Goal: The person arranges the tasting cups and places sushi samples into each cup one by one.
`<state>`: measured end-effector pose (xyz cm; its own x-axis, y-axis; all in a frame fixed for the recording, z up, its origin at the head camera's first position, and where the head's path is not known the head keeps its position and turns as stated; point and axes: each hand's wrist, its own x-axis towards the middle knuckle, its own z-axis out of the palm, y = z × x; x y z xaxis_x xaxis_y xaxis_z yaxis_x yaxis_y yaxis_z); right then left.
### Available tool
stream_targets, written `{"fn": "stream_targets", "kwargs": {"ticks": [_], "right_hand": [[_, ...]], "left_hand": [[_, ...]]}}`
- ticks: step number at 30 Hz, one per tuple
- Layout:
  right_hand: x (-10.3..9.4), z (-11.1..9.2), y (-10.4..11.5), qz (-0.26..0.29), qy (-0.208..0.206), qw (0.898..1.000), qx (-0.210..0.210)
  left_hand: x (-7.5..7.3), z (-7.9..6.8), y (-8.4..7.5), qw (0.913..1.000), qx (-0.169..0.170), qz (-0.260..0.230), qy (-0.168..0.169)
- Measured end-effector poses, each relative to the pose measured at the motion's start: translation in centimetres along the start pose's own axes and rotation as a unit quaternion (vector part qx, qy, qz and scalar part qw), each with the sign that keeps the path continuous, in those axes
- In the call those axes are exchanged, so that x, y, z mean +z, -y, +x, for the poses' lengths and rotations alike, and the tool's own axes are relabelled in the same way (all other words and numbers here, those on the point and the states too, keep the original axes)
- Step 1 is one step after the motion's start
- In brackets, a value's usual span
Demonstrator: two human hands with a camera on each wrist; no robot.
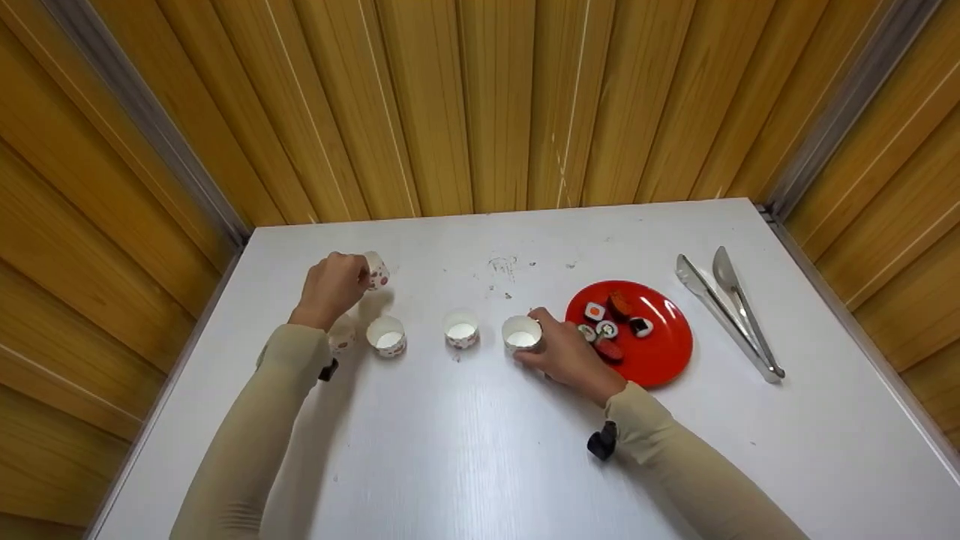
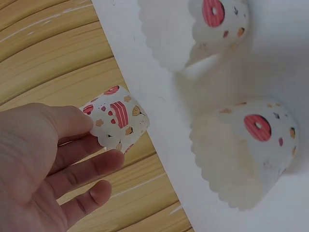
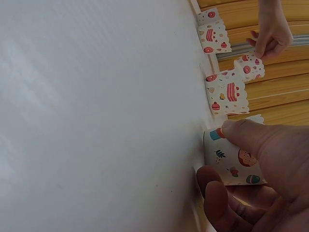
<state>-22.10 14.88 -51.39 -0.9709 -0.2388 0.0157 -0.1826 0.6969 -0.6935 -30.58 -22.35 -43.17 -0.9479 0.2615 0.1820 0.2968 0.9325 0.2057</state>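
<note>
At the left of the table, my left hand (image 1: 331,285) pinches a paper baking cup (image 1: 378,271) by its rim, raised above the tabletop. The left wrist view shows cake and doughnut prints on that cup (image 2: 126,116), with thumb and fingers at its scalloped edge. My right hand (image 1: 568,351) grips another paper cup (image 1: 521,337) around its side, beside the plate. Between the hands stand two upright cups, one near the middle (image 1: 461,341) and one farther left (image 1: 390,346). One more cup (image 1: 342,336) is partly hidden behind my left wrist.
A red plate (image 1: 667,349) right of my right hand bears several sushi pieces, among them a rice roll (image 1: 606,330). Metal tongs (image 1: 739,322) lie spread at the far right. Wood-patterned panels (image 1: 495,105) enclose the white table (image 1: 465,450) at the back and sides.
</note>
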Motion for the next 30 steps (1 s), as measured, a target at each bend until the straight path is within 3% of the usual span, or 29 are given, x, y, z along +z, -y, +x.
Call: {"fn": "stream_targets", "kwargs": {"ticks": [9,22,30], "right_hand": [[-0.1,-0.3,0.1,0.008,0.002,1.000,0.009],[-0.1,-0.8,0.2,0.008,0.004,1.000,0.005],[-0.1,-1.0,0.4,0.001,0.005,1.000,0.010]], "left_hand": [[-0.1,0.6,1.9,0.9980,-0.044,0.002,0.045],[0.2,0.8,2.6,0.9899,-0.080,0.039,0.111],[0.5,0.2,2.8,0.9891,-0.073,0.022,0.125]]}}
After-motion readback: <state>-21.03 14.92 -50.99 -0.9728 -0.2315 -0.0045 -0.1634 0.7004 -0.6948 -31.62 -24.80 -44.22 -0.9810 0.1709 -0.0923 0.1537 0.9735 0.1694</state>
